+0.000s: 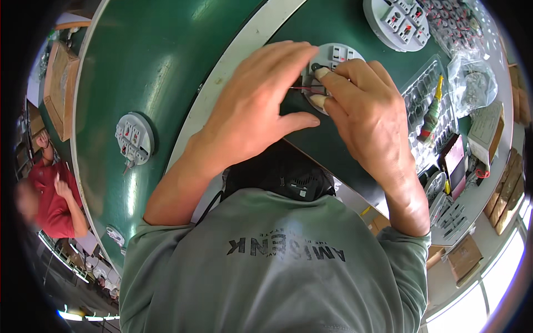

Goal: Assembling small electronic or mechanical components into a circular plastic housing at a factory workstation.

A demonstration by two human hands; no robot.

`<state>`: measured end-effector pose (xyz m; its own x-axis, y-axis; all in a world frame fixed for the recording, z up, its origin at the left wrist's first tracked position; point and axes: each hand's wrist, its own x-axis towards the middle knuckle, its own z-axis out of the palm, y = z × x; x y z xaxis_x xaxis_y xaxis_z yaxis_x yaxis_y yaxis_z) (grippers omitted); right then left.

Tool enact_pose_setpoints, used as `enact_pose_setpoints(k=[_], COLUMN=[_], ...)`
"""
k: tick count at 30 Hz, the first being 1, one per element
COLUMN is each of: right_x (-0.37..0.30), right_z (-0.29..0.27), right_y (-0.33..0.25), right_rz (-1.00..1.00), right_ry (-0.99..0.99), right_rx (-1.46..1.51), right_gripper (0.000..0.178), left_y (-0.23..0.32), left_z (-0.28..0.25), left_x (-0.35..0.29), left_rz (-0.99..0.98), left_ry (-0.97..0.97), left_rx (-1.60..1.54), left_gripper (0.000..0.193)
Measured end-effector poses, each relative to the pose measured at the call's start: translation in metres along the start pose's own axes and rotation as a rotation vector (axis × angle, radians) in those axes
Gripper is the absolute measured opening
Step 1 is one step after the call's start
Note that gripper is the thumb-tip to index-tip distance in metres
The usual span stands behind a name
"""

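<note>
A round, light grey plastic base [337,54] with raised slots lies on the green surface in front of me, partly hidden by my hands. My right hand [366,102] bends over it, its whitish covered fingertips down on its face. Beside the index fingertip shows a small dark round part [316,66]. What the fingers grip is hidden beneath them. Thin red wires [305,87] run from the base toward the left. My left hand [250,105] hovers at the base's left side, fingers stretched out and thumb apart, with nothing visible in it.
Another grey base [397,25] sits at the far right, near bagged small parts [455,28]. A clear blister tray [413,105] carries a green-and-yellow wrapped tool [432,119]. On the green belt at left lies a base [134,139]. Beyond it is a person in red [55,188].
</note>
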<state>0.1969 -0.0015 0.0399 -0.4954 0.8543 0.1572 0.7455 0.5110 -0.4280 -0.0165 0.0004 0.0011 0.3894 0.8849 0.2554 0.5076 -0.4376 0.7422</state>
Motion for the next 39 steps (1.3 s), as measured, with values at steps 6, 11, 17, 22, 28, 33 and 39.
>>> enact_pose_setpoints(k=[6,11,17,22,28,33,39], right_x=[0.006,0.009,0.003,-0.036,-0.086,-0.114,-0.041], right_z=[0.004,-0.005,0.002,-0.039,-0.06,-0.051,0.009], right_y=[0.003,0.003,0.007,0.012,0.067,0.068,-0.019], right_rz=[-0.003,0.001,-0.034,0.499,1.089,1.014,0.46], right_ry=[-0.056,-0.137,-0.072,0.327,0.027,0.576,0.475], right_rx=[0.082,-0.028,0.126,-0.139,-0.416,0.402,0.796], right_gripper=[0.033,0.036,0.039,0.045,0.053,0.049,0.045], left_y=[-0.015,-0.017,-0.016,-0.023,-0.031,-0.03,-0.024], left_z=[0.019,0.02,0.027,0.026,0.028,0.022,0.024], left_x=[-0.003,-0.004,-0.001,-0.01,-0.005,-0.004,0.001], left_rz=[-0.022,0.016,0.071,0.043,0.089,0.068,0.074], left_ry=[0.004,-0.012,0.036,0.056,0.032,0.032,0.006], left_rx=[-0.048,0.001,-0.056,0.029,-0.01,0.006,0.013], left_gripper=[0.081,0.082,0.083,0.087,0.087,0.087,0.082])
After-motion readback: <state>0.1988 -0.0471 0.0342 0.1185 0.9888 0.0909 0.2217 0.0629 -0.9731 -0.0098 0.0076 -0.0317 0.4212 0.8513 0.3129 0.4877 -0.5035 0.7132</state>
